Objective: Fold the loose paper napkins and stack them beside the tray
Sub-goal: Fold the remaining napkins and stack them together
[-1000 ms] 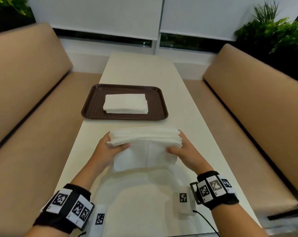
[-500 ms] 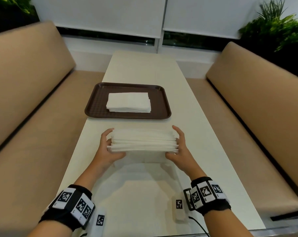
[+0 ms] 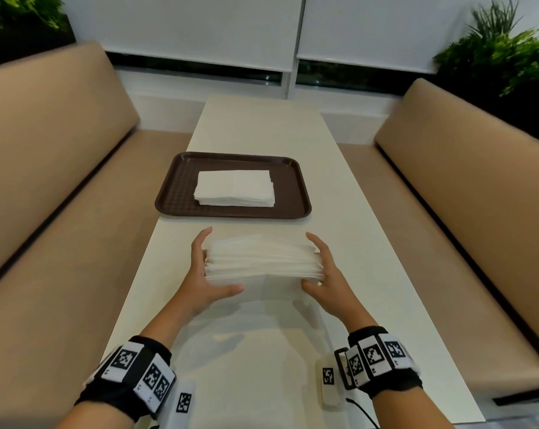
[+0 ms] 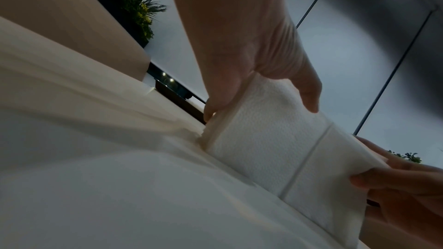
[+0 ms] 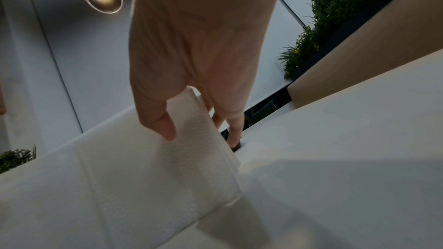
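White napkin stack (image 3: 263,258) held by both hands

napkins (image 4: 271,143) embossed matt paper; tray (image 3: 175,193) textured brown plastic.

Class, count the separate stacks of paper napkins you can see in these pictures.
2. One napkin stack lies on the brown tray; the other stack sits nearer, held between the left hand and right hand.
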